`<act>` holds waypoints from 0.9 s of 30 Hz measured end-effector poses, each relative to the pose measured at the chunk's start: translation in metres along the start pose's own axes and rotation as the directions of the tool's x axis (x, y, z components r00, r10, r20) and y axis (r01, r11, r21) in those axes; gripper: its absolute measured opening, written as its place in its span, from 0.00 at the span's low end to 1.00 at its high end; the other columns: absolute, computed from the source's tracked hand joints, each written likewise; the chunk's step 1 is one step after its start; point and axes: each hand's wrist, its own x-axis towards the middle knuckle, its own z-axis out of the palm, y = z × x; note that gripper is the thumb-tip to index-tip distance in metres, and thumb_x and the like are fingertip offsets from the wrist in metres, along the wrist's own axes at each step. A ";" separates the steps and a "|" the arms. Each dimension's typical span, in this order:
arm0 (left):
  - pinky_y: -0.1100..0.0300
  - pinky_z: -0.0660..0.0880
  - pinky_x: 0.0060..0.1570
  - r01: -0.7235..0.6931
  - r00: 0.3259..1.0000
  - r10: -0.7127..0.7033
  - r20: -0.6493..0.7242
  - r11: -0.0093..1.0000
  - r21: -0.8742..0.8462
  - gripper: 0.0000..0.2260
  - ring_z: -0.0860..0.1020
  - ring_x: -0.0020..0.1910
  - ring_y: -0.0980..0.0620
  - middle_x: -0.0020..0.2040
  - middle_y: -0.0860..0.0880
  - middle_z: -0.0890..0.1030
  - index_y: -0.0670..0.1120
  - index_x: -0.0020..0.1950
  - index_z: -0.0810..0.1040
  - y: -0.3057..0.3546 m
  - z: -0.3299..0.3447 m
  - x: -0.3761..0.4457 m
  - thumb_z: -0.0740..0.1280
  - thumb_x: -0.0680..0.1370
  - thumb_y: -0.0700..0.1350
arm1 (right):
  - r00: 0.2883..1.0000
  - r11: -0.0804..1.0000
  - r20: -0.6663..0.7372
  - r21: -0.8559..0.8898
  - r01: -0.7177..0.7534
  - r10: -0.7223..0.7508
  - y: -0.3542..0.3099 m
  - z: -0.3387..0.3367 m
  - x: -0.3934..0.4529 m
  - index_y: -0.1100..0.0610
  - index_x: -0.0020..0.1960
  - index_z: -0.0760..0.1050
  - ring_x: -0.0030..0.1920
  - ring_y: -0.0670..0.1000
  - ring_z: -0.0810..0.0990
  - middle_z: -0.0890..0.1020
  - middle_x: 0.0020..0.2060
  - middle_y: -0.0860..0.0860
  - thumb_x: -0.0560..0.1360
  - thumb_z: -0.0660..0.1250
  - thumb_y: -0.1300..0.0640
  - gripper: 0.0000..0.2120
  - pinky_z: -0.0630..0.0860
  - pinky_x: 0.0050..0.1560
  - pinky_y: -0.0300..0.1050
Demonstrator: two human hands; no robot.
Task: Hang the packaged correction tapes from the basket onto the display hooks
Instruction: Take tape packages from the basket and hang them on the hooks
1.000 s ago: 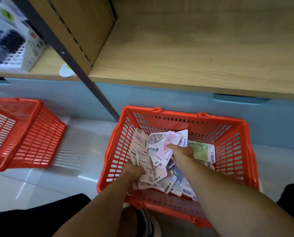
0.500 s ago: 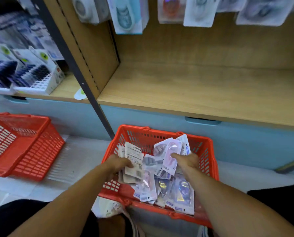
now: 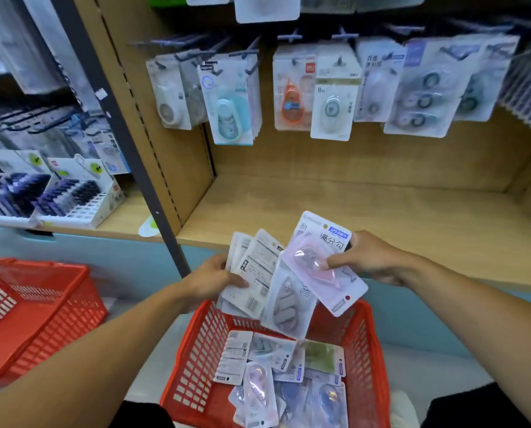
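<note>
**A:** Start with the biggest thing. What's in front of you?

**B:** The wooden display bay [image 3: 350, 211]: a bare shelf below, and along the far wall a row of display hooks [image 3: 292, 37] already carrying hanging packs [image 3: 332, 97]. That's where my stock has to go, so I've raised it toward them.

**A:** And nearer?

**B:** The red basket [image 3: 372, 350] sits on the floor right under my arms, close enough to dip into. More correction tapes [image 3: 259, 387] lie loose in its bottom. A second red basket [image 3: 35, 316] stands off to the left.

**A:** What are your hands doing?

**B:** My left hand [image 3: 211, 281] grips a fanned stack of packs [image 3: 255, 270], thumb across the printed backs, above the basket's far rim. I'd say it serves as my supply, so I needn't bend for each one.

**A:** The right?

**B:** My right hand [image 3: 366, 257] pinches a single pink pack [image 3: 323, 261], thumb on the blister, fingers behind. It's tilted, overlapping the stack's right edge. Its top edge is free, presumably so a hook can take it.

**A:** Anything hung from this batch?

**B:** Not yet, by my reckoning.
</note>
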 end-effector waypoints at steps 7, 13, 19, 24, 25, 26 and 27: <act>0.41 0.79 0.59 0.058 0.991 -0.015 0.130 0.941 -0.332 0.22 0.83 0.59 0.34 0.61 0.35 0.84 0.40 0.69 0.77 -0.007 0.038 0.019 0.69 0.76 0.45 | 0.981 0.892 -0.056 0.428 -0.144 0.185 0.001 0.006 0.018 0.61 0.52 0.82 0.37 0.52 0.84 0.87 0.45 0.57 0.73 0.74 0.61 0.09 0.80 0.35 0.41; 0.44 0.79 0.61 0.055 0.991 0.001 0.132 0.906 -0.420 0.24 0.84 0.57 0.37 0.58 0.39 0.86 0.41 0.65 0.82 -0.014 0.046 0.027 0.70 0.79 0.59 | 0.952 0.834 -0.149 0.530 -0.151 0.267 0.005 0.033 0.030 0.61 0.54 0.82 0.31 0.52 0.84 0.87 0.41 0.57 0.72 0.76 0.59 0.12 0.78 0.28 0.41; 0.38 0.79 0.63 -0.002 0.986 0.072 0.149 0.905 -0.426 0.24 0.84 0.58 0.38 0.58 0.40 0.86 0.44 0.68 0.79 -0.014 0.045 0.027 0.77 0.72 0.45 | 0.964 0.890 -0.176 0.445 -0.101 0.197 0.011 0.049 0.038 0.55 0.56 0.83 0.40 0.53 0.86 0.88 0.47 0.55 0.68 0.80 0.53 0.18 0.81 0.43 0.49; 0.45 0.83 0.54 -0.026 0.985 0.096 0.143 0.904 -0.427 0.25 0.86 0.54 0.40 0.56 0.42 0.87 0.46 0.66 0.79 -0.009 0.046 0.027 0.78 0.69 0.45 | 0.953 0.849 -0.250 0.529 -0.013 0.170 0.008 0.058 0.038 0.54 0.61 0.79 0.46 0.55 0.87 0.88 0.48 0.52 0.63 0.84 0.58 0.28 0.83 0.50 0.57; 0.48 0.83 0.51 -0.027 0.985 0.096 0.142 0.906 -0.423 0.24 0.87 0.52 0.42 0.54 0.43 0.88 0.46 0.65 0.80 -0.007 0.047 0.027 0.78 0.69 0.45 | 0.939 0.820 -0.285 0.572 0.008 0.190 0.007 0.060 0.039 0.54 0.61 0.79 0.45 0.54 0.87 0.88 0.47 0.51 0.63 0.84 0.58 0.28 0.83 0.45 0.53; 0.50 0.83 0.49 -0.024 0.986 0.092 0.142 0.906 -0.422 0.23 0.87 0.50 0.43 0.53 0.43 0.88 0.47 0.64 0.80 -0.005 0.049 0.028 0.78 0.70 0.45 | 0.927 0.799 -0.315 0.600 0.028 0.205 0.005 0.061 0.039 0.54 0.60 0.80 0.44 0.53 0.88 0.88 0.46 0.51 0.63 0.83 0.58 0.27 0.83 0.42 0.51; 0.51 0.83 0.48 -0.019 0.987 0.085 0.139 0.907 -0.421 0.22 0.88 0.49 0.44 0.53 0.44 0.88 0.47 0.64 0.80 -0.005 0.051 0.029 0.78 0.71 0.44 | 0.917 0.794 -0.340 0.606 0.042 0.210 0.005 0.063 0.039 0.54 0.59 0.80 0.44 0.53 0.88 0.88 0.46 0.50 0.64 0.83 0.58 0.26 0.83 0.42 0.51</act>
